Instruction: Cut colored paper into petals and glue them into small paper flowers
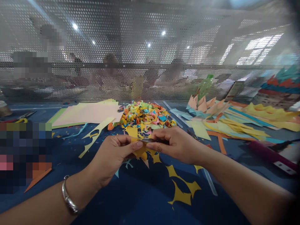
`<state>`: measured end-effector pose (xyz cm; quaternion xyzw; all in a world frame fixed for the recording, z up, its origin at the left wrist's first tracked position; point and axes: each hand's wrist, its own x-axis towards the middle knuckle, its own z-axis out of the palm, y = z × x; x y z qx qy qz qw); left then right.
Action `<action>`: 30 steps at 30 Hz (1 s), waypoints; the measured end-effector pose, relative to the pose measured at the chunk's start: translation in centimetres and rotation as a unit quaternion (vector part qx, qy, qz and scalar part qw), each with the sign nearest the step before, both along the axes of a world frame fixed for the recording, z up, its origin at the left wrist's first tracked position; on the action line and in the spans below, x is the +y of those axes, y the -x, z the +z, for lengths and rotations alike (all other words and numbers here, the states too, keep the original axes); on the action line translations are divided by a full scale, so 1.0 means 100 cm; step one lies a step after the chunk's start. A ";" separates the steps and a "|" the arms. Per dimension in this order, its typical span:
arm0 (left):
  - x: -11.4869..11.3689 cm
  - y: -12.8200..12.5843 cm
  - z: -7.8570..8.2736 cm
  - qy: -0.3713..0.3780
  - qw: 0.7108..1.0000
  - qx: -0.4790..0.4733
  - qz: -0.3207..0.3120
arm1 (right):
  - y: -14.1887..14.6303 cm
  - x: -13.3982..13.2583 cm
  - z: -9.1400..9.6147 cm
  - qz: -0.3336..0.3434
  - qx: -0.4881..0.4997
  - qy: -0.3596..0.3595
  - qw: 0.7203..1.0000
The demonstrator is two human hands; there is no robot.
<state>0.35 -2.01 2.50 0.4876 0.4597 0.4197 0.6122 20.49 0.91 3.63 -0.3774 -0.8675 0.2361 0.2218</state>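
Observation:
Between its thumb and fingers, my left hand (117,151) pinches a piece of yellow paper (131,132). Part of the sheet hangs below the fingers. My right hand (174,142) is closed on small scissors (147,140), whose metal blades lie against the paper beside my left thumb. Its fingers hide most of the handles. Yellow offcuts (180,193) with rounded cut-outs lie on the blue table (131,203) below and right of the hands. Just beyond the hands rises a heap of small colourful paper pieces (142,114).
Stacked paper sheets (93,114) lie back left, near a pale cut strip (97,137). Folded paper crowns (203,106) and coloured strips (243,126) spread over the right side. A purple power strip (272,156) sits far right. A perforated metal screen (140,47) bounds the back, people blurred behind it.

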 end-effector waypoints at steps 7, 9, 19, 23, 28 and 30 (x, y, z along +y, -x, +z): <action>0.001 0.002 -0.005 -0.002 1.000 0.004 -0.007 | 0.000 0.000 0.000 0.001 -0.002 0.009 1.000; 0.001 0.002 -0.005 -0.002 1.000 0.011 -0.005 | 0.000 0.000 0.000 0.003 -0.002 0.009 1.000; 0.000 0.000 -0.004 -0.005 1.000 0.003 -0.015 | 0.001 -0.001 0.003 0.006 -0.042 -0.004 0.999; 0.000 0.000 -0.005 -0.011 1.000 0.008 -0.014 | 0.001 0.000 0.003 0.004 -0.039 -0.006 0.999; 0.001 -0.001 -0.005 -0.011 1.000 0.013 -0.016 | 0.000 -0.001 0.003 0.007 -0.037 -0.007 0.999; 0.000 -0.001 -0.004 -0.007 1.000 0.014 -0.018 | 0.000 -0.001 0.003 0.006 -0.042 -0.005 0.999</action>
